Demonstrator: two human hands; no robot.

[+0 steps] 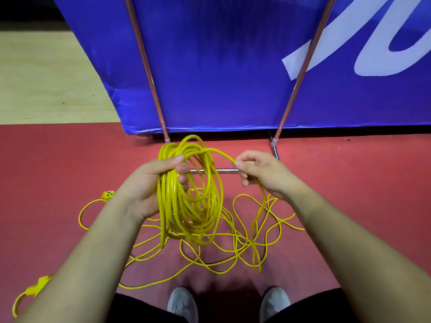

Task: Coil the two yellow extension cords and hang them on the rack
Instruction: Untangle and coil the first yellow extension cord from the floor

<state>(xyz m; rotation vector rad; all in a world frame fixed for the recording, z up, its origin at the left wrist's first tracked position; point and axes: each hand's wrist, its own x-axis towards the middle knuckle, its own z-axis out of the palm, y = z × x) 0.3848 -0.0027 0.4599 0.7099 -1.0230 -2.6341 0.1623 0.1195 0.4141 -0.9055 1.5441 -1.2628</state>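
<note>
— What did the hands hold?

— The left hand [149, 183] gripped the coil [189, 206] of yellow cord, fingers curled through its many loops. The coil hung upright in the air, in front of the rack [305, 66].

— And the other?

— The right hand [261, 173] pinched one strand [221, 153] that came off the top of the coil. The strand passed through that hand and dropped to the red floor [349, 206].

— What lay on the floor?

— A loose tangle [233, 241] of yellow cord, under the coil. A socket end [107, 195] lay to the left, and a plug [38, 285] nearer the person. I could not tell whether the tangle was one cord or two.

— Behind it?

— A blue banner [210, 66] stood behind the rack poles.
</note>
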